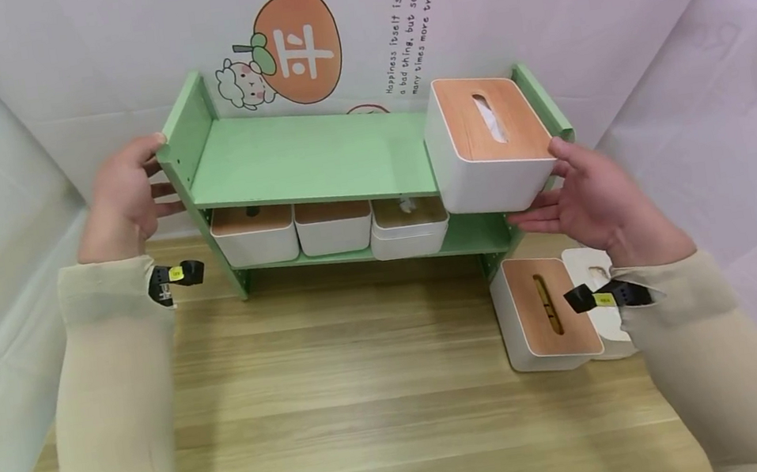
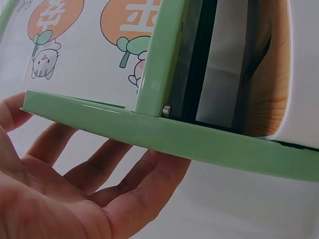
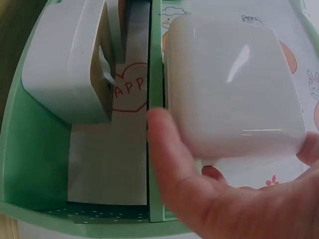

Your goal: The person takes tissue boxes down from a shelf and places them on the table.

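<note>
A green two-tier shelf [image 1: 311,157] stands against the back cloth. The left hand [image 1: 123,196] holds the shelf's left side panel, thumb near its top edge and fingers along its outer face, as the left wrist view also shows on the panel [image 2: 99,119]. At the right end of the upper tier, the right hand [image 1: 600,203] grips a white tissue box [image 1: 497,184] with a wood lid, its thumb at the lid's corner and fingers low on the side. In the right wrist view the box [image 3: 234,84] is beside the upper board.
Three smaller white boxes with wood lids [image 1: 255,244] stand on the lower tier. On the wooden surface [image 1: 347,431], at the shelf's right foot, are a wood-lidded box [image 1: 527,328] and a white box [image 1: 580,273] partly behind the right wrist. Printed cloth [image 1: 110,48] hangs behind.
</note>
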Action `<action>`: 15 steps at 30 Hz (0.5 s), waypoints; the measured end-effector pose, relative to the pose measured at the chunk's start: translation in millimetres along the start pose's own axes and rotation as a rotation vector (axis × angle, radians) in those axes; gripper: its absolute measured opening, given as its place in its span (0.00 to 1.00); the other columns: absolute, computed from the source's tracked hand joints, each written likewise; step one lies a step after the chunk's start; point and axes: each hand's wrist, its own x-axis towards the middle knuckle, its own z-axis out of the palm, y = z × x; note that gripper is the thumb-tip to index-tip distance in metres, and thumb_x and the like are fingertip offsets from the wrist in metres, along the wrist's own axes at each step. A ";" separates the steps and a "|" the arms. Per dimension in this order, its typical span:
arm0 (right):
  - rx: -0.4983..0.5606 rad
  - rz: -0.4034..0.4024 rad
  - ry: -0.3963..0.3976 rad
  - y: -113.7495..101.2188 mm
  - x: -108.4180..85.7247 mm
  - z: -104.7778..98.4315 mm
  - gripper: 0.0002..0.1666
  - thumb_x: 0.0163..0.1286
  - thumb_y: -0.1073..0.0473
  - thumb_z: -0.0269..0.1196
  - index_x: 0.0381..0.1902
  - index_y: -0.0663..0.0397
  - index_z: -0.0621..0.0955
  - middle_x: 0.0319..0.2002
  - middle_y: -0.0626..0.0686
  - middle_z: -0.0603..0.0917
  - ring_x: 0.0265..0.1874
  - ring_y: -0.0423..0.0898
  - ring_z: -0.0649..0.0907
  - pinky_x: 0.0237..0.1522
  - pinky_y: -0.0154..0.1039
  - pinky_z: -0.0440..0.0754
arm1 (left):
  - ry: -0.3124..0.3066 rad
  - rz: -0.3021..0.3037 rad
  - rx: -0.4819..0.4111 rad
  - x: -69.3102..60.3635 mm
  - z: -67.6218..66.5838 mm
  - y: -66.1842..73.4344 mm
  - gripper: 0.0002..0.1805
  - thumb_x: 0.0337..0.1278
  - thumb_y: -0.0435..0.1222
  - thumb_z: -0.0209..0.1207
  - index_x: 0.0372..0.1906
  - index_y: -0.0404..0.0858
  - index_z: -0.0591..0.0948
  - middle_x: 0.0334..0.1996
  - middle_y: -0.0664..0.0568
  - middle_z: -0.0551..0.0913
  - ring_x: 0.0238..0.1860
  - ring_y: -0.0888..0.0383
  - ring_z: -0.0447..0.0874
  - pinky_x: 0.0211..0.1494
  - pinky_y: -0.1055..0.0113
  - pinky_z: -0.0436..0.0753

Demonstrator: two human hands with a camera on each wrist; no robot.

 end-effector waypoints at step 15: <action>0.019 -0.005 -0.019 -5.8 -0.2 -7.1 0.42 0.77 0.45 0.53 0.76 0.48 0.46 0.55 0.59 0.77 0.49 0.62 0.82 0.52 0.53 0.79 | -0.013 -0.008 -0.003 1.3 1.4 0.2 0.19 0.68 0.52 0.59 0.49 0.42 0.76 0.54 0.52 0.72 0.45 0.49 0.77 0.38 0.58 0.82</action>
